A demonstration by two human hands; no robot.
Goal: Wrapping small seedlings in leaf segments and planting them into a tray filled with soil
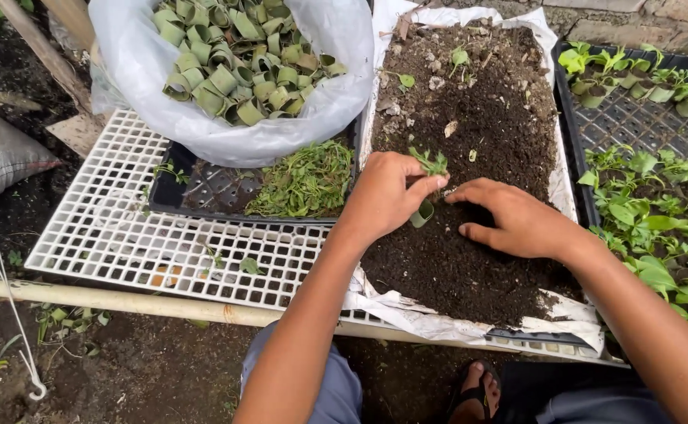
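Nearest, a sandalled foot (pixel 476 385) on the dirt below a pale pole (pixel 124 301). Above that, a white grid tray (pixel 124 228) serving as worktop, carrying a torn white sheet (pixel 406 310) heaped with dark soil (pixel 469 267).

On the soil, left hand (pixel 387 196) closed around a small rolled leaf pot (pixel 421 213), thumb and forefinger pinching a green seedling (pixel 435 162) at its top. Pot seated upright at the soil's middle, half hidden by the fingers. Likely very light and soft; thin leaf wall easily crushed, stem easily snapped. Best taken low, around the pot's sides, with gentle pressure, never by the leaves.

Right hand (pixel 516 220) just beside, holding nothing: fingers loosely spread and curled, fingertips pressed into the soil next to the pot, thumb pointing toward the left hand.

Farther left, a black tray (pixel 179 188) with a tangle of green cuttings (pixel 304 182). Farther right, a black crate (pixel 642 126) of potted seedlings (pixel 642 212). Farthest, a white plastic bag (pixel 226 133) full of empty rolled leaf pots (pixel 234 55).
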